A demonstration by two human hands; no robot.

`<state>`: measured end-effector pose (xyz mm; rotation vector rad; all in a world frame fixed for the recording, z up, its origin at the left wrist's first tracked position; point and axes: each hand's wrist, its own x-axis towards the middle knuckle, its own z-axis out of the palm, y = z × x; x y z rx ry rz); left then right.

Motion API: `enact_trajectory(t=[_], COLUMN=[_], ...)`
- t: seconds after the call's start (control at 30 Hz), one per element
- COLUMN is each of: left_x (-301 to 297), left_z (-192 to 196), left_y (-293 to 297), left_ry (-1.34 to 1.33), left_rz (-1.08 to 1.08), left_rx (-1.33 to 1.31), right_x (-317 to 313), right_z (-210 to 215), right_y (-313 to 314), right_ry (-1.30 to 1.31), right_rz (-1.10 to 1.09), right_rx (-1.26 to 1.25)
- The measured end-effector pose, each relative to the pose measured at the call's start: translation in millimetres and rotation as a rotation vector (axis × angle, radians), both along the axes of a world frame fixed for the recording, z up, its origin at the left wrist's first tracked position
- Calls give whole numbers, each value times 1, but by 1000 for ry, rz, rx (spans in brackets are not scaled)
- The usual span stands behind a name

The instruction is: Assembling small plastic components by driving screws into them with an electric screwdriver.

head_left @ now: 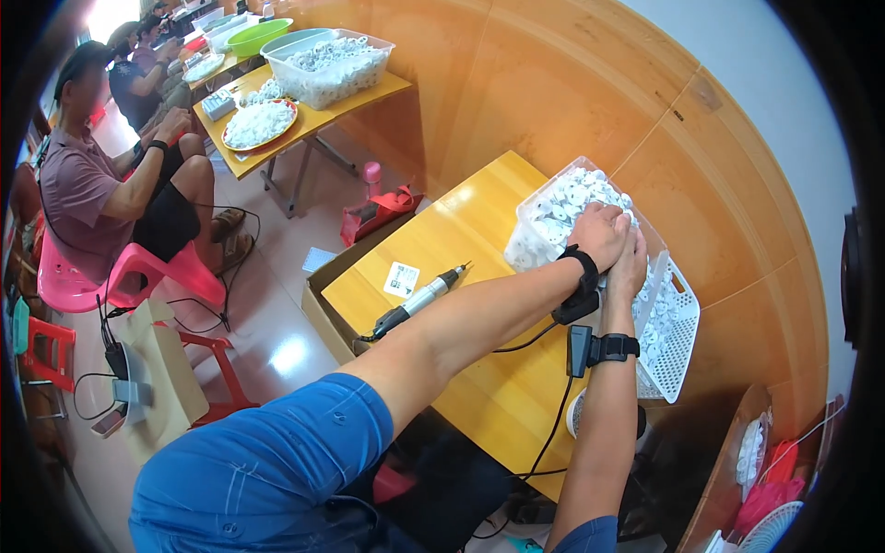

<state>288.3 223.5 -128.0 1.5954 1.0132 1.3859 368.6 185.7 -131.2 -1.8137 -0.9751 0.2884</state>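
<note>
Small white plastic parts heap up in a translucent box [524, 249] on the yellow tabletop [493, 198], near the wood-toned wall. We see the left hand [599, 236] and right hand [629, 265] together over the near right part of this heap, touching each other, their fingers turned down and inward; whether they grip a part, we cannot tell. The box presumably stands near the wall to leave the nearer tabletop for work.

Just beside it, toward our right, a white perforated basket [678, 361] bears more white pieces, within easy reach of the right hand. A black wristband [583, 288] on the left arm and another on the right each carry a small device, strapped on, we judge, so that the fingers stay unencumbered.

To the left lies an electric screwdriver [426, 299], its bit directed away from us — probably parked clear of the parts. A printed card [401, 278] lies near it. Farther left, a seated co-worker [101, 184] faces a second table [313, 129].
</note>
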Motion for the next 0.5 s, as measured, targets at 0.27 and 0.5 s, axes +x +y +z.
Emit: enact_trajectory(t=[0.27,0.5], left_x=[-2,-41], left_z=[22,54], left_y=[-20,-48], left_ry=[-117,-208], left_rz=[-30,71], left_rx=[-37,99], right_x=[-5,-54], right_z=[5,44], right_y=[-4,-32], right_ry=[419,431], right_rz=[215,314], right_rx=[450,551])
